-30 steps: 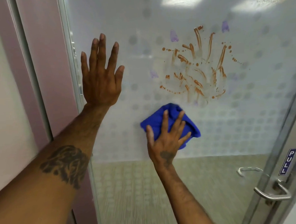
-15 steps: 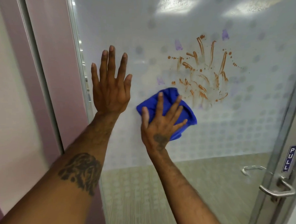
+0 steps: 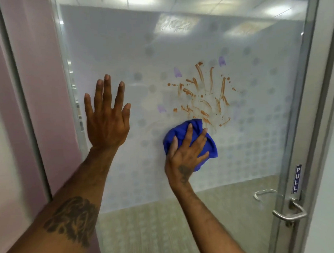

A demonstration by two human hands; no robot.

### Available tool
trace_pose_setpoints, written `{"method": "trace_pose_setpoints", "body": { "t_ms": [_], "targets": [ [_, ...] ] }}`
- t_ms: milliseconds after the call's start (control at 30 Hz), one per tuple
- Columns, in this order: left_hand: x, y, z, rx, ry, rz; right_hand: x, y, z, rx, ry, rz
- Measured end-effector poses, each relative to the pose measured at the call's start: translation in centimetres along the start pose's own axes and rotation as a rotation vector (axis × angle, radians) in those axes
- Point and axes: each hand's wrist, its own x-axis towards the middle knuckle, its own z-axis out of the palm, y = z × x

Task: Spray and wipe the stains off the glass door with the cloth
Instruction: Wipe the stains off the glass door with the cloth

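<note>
The frosted glass door (image 3: 257,142) fills the view. Orange-brown streaked stains (image 3: 203,94) sit on it right of centre, with a few small purple marks (image 3: 177,72) around them. My right hand (image 3: 184,154) presses a bunched blue cloth (image 3: 206,142) flat on the glass, just below the lower left edge of the stains; the cloth's top touches the lowest streaks. My left hand (image 3: 107,117) lies flat on the glass to the left, fingers spread, holding nothing. No spray bottle is in view.
A metal lever handle (image 3: 290,214) and a blue PULL sticker (image 3: 296,178) sit on the door's right frame. A pink wall panel (image 3: 37,83) stands to the left of the door's hinge edge. Faint smeared residue (image 3: 153,125) shows left of the cloth.
My right hand moved the cloth up and left, then right and back down a little, leaving a faint smear on the glass. My left hand stayed flat on the glass.
</note>
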Motion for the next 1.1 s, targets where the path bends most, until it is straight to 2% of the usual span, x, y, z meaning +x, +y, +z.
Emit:
{"method": "trace_pose_setpoints", "body": {
  "t_ms": [33, 100, 167, 200, 267, 333, 500, 533, 600, 733, 800, 867, 967, 1100],
  "targets": [
    [-0.1, -0.1, 0.1, -0.009, 0.005, 0.002, 0.4, -0.8, 0.1, 0.018, 0.004, -0.026],
    [-0.1, -0.2, 0.3, -0.028, 0.019, 0.008, 0.1, -0.1, 0.2, 0.031, -0.021, -0.245],
    [-0.2, -0.3, 0.4, -0.039, 0.035, 0.012, -0.3, 2.9, 0.0, 0.010, -0.029, -0.461],
    [-0.3, -0.3, 0.4, -0.041, 0.042, 0.012, -0.3, 4.7, -0.1, -0.016, -0.033, -0.513],
    [-0.3, -0.2, 0.4, -0.042, 0.045, 0.007, 0.1, 7.3, -0.4, -0.046, -0.037, -0.487],
    [-0.3, -0.2, 0.1, -0.052, 0.036, 0.002, 1.1, 8.4, -1.1, -0.054, -0.049, -0.365],
    [-0.3, -0.1, 0.1, -0.058, 0.037, -0.001, 6.7, 5.6, -1.7, 0.061, -0.012, 0.152],
    [-0.3, 0.0, 0.1, -0.057, 0.038, -0.004, 7.6, 4.5, -1.6, 0.078, 0.002, 0.202],
    [-0.4, 0.0, 0.3, -0.051, 0.047, -0.008, 8.1, 3.0, -1.4, 0.060, -0.004, 0.112],
    [-0.4, -0.2, 0.6, -0.076, 0.067, 0.014, 6.3, 5.4, -1.6, -0.031, -0.056, -0.273],
    [-0.3, -0.4, 1.2, -0.078, 0.096, 0.024, 6.0, 8.2, -1.8, -0.051, -0.063, -0.315],
    [-0.3, -0.7, 1.9, -0.094, 0.122, 0.031, 6.1, 10.6, -2.1, -0.057, -0.072, -0.226],
    [-0.3, -1.2, 3.0, -0.124, 0.153, 0.046, 7.3, 12.6, -2.4, 0.029, -0.055, 0.005],
    [-0.1, -1.6, 3.4, -0.141, 0.162, 0.053, 12.0, 13.1, -2.1, 0.172, 0.064, 0.465]
  ]
}}
